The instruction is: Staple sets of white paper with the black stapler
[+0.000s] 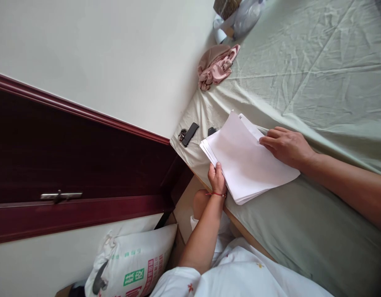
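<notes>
A loose stack of white paper sheets (246, 156) lies over the green cloth near the front edge. My left hand (217, 178), with a red cord at the wrist, grips the near left edge of the stack, thumb on top. Against the far right edge, my right hand (287, 146) pinches the top sheet between thumb and fingers. That sheet's far corner is lifted and curved, and more sheets show beneath it. The undersides of both hands are hidden.
Beyond the stack are a black phone-like object (191, 134) with keys beside it and a small black item (211, 131). A pink cloth (216, 66) and plastic bag (247, 18) lie farther back. A printed sack (134, 264) stands below the dark red door (85, 156).
</notes>
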Motion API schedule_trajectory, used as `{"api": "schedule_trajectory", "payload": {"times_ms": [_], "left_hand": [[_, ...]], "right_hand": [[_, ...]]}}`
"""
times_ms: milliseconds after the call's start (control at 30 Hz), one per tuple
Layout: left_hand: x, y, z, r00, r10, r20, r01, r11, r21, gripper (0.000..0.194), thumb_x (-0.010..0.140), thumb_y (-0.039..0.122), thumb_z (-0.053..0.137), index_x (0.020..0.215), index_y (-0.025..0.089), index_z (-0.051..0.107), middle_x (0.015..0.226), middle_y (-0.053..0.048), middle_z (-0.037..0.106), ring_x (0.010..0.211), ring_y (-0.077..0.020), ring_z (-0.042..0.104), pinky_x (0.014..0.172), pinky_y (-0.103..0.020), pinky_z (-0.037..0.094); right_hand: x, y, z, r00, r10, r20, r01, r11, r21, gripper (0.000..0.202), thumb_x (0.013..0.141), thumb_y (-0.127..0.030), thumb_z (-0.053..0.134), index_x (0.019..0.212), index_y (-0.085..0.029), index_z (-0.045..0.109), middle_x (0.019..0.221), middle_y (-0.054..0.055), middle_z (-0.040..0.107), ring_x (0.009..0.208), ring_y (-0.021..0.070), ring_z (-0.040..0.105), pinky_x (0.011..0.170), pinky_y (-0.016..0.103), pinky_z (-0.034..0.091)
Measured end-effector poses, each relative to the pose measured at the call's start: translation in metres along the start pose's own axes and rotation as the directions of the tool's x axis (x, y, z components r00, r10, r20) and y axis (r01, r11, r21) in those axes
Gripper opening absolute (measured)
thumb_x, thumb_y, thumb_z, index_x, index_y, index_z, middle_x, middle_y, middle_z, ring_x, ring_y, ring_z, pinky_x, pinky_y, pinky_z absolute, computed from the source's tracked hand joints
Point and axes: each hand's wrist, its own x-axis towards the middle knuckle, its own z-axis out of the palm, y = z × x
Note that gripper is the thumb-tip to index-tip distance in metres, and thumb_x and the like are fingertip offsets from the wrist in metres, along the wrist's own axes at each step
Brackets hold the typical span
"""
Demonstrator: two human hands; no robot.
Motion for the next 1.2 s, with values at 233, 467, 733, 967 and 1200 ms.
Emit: {"api": "schedule_trajectory", "payload": {"times_ms": [233, 467, 733, 967, 1200], "left_hand": [[0.0017, -0.0070, -0.0013, 0.999, 0.044, -0.008, -0.043, 0.995, 0.085, 0.035, 0.091, 0.054, 0.056, 0.084, 0.021, 0.059, 0.073, 0.002, 0.053, 0.072, -0.0144, 0.049, 0.072, -0.026, 0.041], [0.0014, -0.0053, -0.0017, 0.997, 0.074, 0.001, -0.073, 0.991, 0.113, 0.035, 0.091, 0.053, 0.058, 0.080, 0.020, 0.057, 0.071, 0.003, 0.053, 0.070, -0.0140, 0.048, 0.071, -0.026, 0.041], [0.0017, -0.0091, -0.0019, 0.997, 0.077, 0.007, -0.077, 0.991, 0.109, 0.033, 0.090, 0.052, 0.061, 0.089, 0.019, 0.063, 0.080, -0.001, 0.065, 0.080, -0.0169, 0.059, 0.080, -0.028, 0.046], [0.0012, -0.0059, -0.0026, 0.998, 0.064, 0.009, -0.065, 0.992, 0.104, 0.033, 0.087, 0.051, 0.065, 0.089, 0.019, 0.065, 0.082, -0.002, 0.068, 0.078, -0.0165, 0.060, 0.079, -0.028, 0.047], [0.0001, -0.0053, -0.0005, 0.999, 0.025, 0.044, -0.025, 1.000, -0.018, 0.035, 0.082, 0.051, 0.072, 0.093, 0.018, 0.069, 0.090, -0.004, 0.073, 0.085, -0.0177, 0.065, 0.085, -0.030, 0.050]], "right_hand": [[-0.0004, 0.0005, 0.0019, 1.000, 0.015, -0.019, -0.014, 1.000, 0.012, 0.037, 0.100, -0.030, 0.040, 0.093, -0.025, 0.075, 0.088, 0.007, 0.069, 0.088, 0.0205, 0.056, 0.059, 0.032, 0.029], [-0.0007, 0.0023, 0.0037, 1.000, 0.023, -0.013, -0.023, 1.000, 0.009, 0.036, 0.100, -0.031, 0.040, 0.095, -0.025, 0.076, 0.088, 0.007, 0.069, 0.089, 0.0207, 0.058, 0.059, 0.032, 0.030], [-0.0008, 0.0026, 0.0036, 0.999, 0.038, -0.020, -0.037, 0.998, 0.045, 0.035, 0.099, -0.031, 0.041, 0.095, -0.025, 0.076, 0.089, 0.007, 0.071, 0.089, 0.0206, 0.058, 0.061, 0.032, 0.033], [-0.0008, 0.0028, 0.0041, 0.999, 0.035, -0.016, -0.034, 0.998, 0.044, 0.035, 0.100, -0.032, 0.041, 0.096, -0.024, 0.076, 0.088, 0.007, 0.070, 0.088, 0.0208, 0.059, 0.061, 0.032, 0.033], [-0.0005, 0.0031, 0.0028, 0.999, 0.042, -0.008, -0.041, 0.997, 0.070, 0.035, 0.099, -0.031, 0.041, 0.096, -0.025, 0.075, 0.088, 0.006, 0.070, 0.088, 0.0208, 0.060, 0.063, 0.032, 0.036]]}}
